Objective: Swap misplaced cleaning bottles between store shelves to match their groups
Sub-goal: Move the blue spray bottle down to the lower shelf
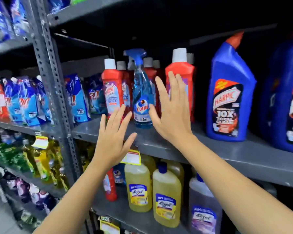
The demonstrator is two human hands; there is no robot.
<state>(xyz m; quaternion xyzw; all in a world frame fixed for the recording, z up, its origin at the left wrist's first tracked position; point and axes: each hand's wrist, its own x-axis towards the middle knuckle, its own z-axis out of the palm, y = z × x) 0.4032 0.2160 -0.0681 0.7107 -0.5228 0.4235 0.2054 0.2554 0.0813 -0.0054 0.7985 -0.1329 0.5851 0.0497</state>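
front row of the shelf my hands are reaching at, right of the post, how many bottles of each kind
red Harpic bottles: 2
blue Colin spray bottle: 1
blue Harpic bottles: 2, the right one cut off by the picture's edge
total: 5
More red bottles stand behind; they are not counted.

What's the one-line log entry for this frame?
phase: reach | target: Colin spray bottle among red Harpic bottles | left hand open | right hand open | holding: nothing
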